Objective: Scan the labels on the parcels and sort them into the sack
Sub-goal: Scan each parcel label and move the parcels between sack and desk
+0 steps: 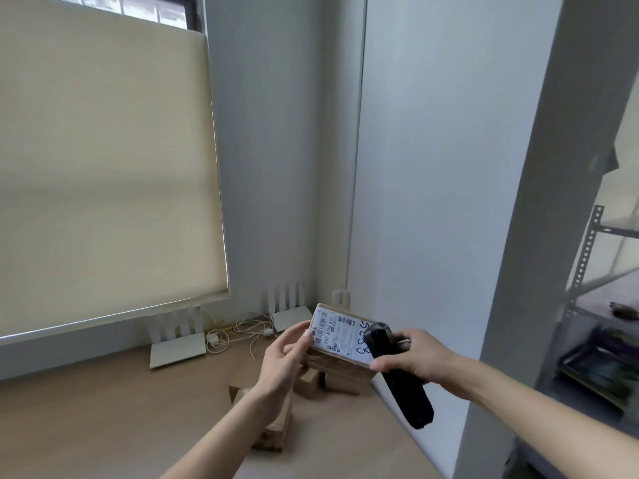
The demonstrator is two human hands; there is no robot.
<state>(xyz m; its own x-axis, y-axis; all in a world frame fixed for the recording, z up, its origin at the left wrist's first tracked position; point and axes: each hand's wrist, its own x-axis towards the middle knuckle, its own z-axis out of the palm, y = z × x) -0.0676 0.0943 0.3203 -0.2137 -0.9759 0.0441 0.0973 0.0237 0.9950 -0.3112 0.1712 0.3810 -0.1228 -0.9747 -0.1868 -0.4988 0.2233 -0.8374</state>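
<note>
While the left hand grips the parcel above the desk, label up, the right hand clasps the black scanner, its long axis slanting, head toward the label.

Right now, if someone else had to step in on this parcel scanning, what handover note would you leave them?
Left hand: holds the parcel raised above the desk, label facing up.
Right hand: its grip is closed round the black scanner, whose head lies over the label's right end.
More brown parcels lie on the wooden desk below the hands.
The sack is not in view, so nothing shows how many parcels are already sorted.
Left to do: finish scanning this parcel, put it in the sack, then work through those on the desk.
</note>
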